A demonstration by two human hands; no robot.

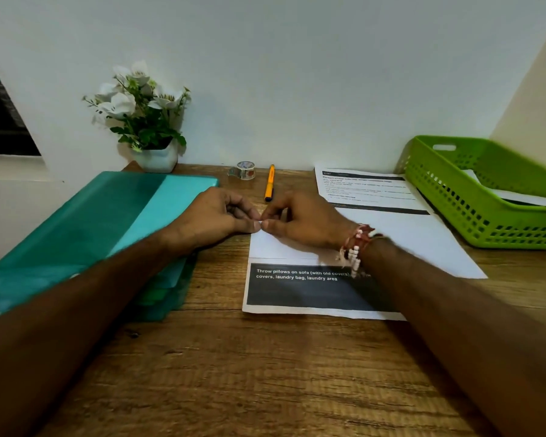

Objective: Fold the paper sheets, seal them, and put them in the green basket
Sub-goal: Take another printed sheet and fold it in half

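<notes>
A folded paper sheet with a black printed band lies on the wooden desk in front of me. My left hand and my right hand meet at its far left corner, and both pinch something small and pale there, the corner itself or a bit of tape; I cannot tell which. A second printed sheet lies flat to the right, partly under the folded one. The green basket stands at the right edge with white paper inside. A small tape roll sits near the wall.
A stack of teal folders lies under my left forearm. An orange pen lies beyond my hands. A white pot of artificial flowers stands against the wall. Bare wood fills the near part of the desk.
</notes>
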